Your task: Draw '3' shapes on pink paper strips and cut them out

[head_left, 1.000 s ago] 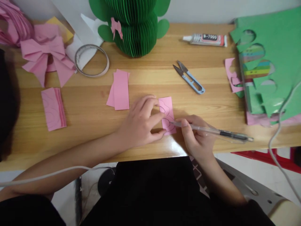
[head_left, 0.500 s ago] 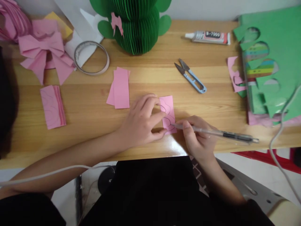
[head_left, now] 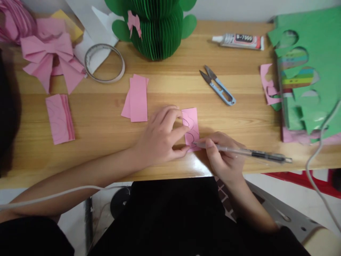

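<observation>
A small pink paper (head_left: 194, 124) with curved dark lines lies on the wooden table near its front edge. The fingertips of my left hand (head_left: 163, 137) rest on its left side, spread apart, and press it to the table without gripping anything. My right hand (head_left: 225, 153) is closed around a clear pen (head_left: 250, 153), whose tip touches the lower part of the paper. Two plain pink strips (head_left: 138, 99) lie crossed beyond my left hand. Further left sits a folded pink stack (head_left: 60, 119) with lines drawn on it.
Blue thread snips (head_left: 220, 87) and a glue tube (head_left: 241, 41) lie beyond my right hand. A tape roll (head_left: 121, 71), a pink bow (head_left: 50, 53) and a green honeycomb paper figure (head_left: 158, 35) stand further back. Green cut sheets (head_left: 325, 81) and a white cable (head_left: 317, 142) are at the right.
The pen tip has shifted slightly along the lower curve on the paper. The whole view has moved a little; both hands keep their hold.
</observation>
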Tool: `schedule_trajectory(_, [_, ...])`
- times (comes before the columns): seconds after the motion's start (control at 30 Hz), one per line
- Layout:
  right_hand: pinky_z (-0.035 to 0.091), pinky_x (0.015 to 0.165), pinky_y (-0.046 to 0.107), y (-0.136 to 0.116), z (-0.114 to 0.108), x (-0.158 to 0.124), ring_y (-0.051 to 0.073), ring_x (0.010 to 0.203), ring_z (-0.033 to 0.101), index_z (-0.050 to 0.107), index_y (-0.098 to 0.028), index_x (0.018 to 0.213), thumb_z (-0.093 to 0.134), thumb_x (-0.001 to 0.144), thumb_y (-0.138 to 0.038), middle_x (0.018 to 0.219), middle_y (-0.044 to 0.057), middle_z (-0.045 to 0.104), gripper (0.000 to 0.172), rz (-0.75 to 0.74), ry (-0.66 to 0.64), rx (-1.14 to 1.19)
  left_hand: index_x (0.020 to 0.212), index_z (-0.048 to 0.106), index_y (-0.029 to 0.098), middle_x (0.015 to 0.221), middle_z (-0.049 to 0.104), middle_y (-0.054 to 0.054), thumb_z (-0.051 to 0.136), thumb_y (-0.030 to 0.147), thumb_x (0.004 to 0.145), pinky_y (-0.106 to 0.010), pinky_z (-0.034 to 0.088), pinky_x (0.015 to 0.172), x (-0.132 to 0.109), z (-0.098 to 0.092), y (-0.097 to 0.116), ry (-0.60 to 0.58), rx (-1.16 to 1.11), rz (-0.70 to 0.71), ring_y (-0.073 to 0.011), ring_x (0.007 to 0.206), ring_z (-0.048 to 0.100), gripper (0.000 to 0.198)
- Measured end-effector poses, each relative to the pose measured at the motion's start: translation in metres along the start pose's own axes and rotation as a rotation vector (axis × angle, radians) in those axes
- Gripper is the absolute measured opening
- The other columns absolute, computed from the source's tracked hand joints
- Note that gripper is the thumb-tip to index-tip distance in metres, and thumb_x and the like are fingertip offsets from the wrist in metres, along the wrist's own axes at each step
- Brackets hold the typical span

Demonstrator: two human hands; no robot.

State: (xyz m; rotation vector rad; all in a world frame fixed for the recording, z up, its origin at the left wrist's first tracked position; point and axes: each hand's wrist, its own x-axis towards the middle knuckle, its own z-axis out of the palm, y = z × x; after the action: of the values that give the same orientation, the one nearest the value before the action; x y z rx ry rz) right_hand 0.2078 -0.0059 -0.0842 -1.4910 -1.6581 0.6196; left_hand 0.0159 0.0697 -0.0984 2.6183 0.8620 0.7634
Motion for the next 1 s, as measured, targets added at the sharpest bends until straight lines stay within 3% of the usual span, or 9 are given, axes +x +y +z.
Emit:
schedule_trajectory(0.7, [0.052, 0.065, 0.027, -0.002, 0.001, 0.005, 0.012, 0.068, 0.068, 0.071, -0.022, 0.079, 0.063, 0.091, -0.02, 0.072, -0.002, 0.074, 0.016, 0.03, -0.093, 0.134, 0.095, 0.069, 0.013, 0.113, 0.058, -0.016, 0.075, 0.038, 0.081, -0.056, 0.048, 0.099, -0.001, 0.001, -0.001, -0.001, -0.045, -0.003, -0.0362, 0.116, 0.054, 0.029])
schedule_trajectory(0.77, [0.053, 0.067, 0.028, 0.0, 0.002, 0.001, 0.012, 0.07, 0.069, 0.073, -0.023, 0.082, 0.063, 0.091, -0.021, 0.076, -0.002, 0.076, 0.014, 0.081, -0.06, 0.209, 0.097, 0.069, 0.013, 0.113, 0.058, -0.016, 0.074, 0.036, 0.081, -0.056, 0.048, 0.099, -0.001, 0.001, -0.001, -0.003, -0.045, -0.005, -0.036, 0.116, 0.054, 0.028])
schedule_trajectory(0.87, [0.055, 0.064, 0.028, 0.004, 0.005, -0.005, 0.013, 0.069, 0.071, 0.075, -0.025, 0.09, 0.061, 0.093, -0.023, 0.081, -0.002, 0.076, 0.014, 0.206, 0.092, 0.363, 0.099, 0.069, 0.013, 0.114, 0.058, -0.015, 0.073, 0.035, 0.082, -0.055, 0.049, 0.099, -0.001, 0.001, -0.001, -0.006, -0.034, -0.003, -0.036, 0.117, 0.054, 0.028])
schedule_trajectory(1.0, [0.055, 0.061, 0.028, 0.006, 0.009, -0.005, 0.013, 0.066, 0.07, 0.074, -0.024, 0.09, 0.061, 0.094, -0.028, 0.076, -0.001, 0.075, 0.015, 0.204, 0.251, 0.36, 0.095, 0.07, 0.012, 0.111, 0.059, -0.016, 0.071, 0.031, 0.082, -0.055, 0.049, 0.097, 0.0, -0.001, -0.001, -0.016, -0.018, 0.013, -0.0366, 0.115, 0.055, 0.023])
